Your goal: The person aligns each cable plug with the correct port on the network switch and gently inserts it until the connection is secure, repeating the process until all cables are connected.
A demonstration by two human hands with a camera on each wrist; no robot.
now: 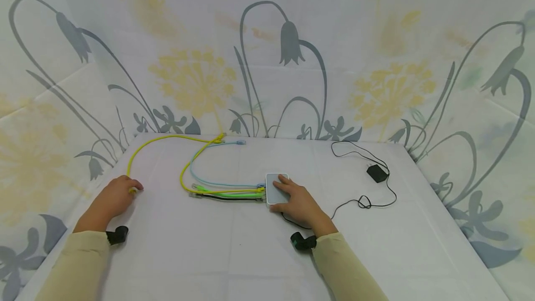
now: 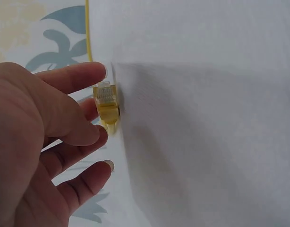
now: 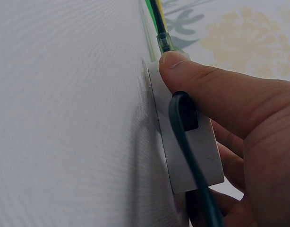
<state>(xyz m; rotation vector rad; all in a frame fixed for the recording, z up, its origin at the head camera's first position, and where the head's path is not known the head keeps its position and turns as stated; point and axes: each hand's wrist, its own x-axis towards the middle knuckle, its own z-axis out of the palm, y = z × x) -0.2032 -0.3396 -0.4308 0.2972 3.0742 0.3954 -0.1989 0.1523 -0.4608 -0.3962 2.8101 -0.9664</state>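
Note:
My left hand (image 1: 119, 195) pinches the end of a yellow network cable (image 1: 160, 136) at the table's left side. The cable's clear-tipped plug (image 2: 107, 101) shows between the thumb and fingers in the left wrist view. Around a small white network switch (image 1: 277, 196) in the middle, my right hand (image 1: 302, 202) has its thumb on the near side and its fingers over the top. Yellow, light blue (image 1: 227, 185), green (image 1: 234, 194) and black (image 1: 225, 198) network cables run from the switch's left side. A dark power cord (image 3: 180, 127) leaves its near side.
A black power adapter (image 1: 377, 173) lies at the right, its thin cord (image 1: 390, 188) looped on the white tablecloth (image 1: 209, 250). Loose plugs lie near the back edge, including a light blue one (image 1: 241, 142). Floral-patterned cloth (image 1: 267, 82) stands behind the table.

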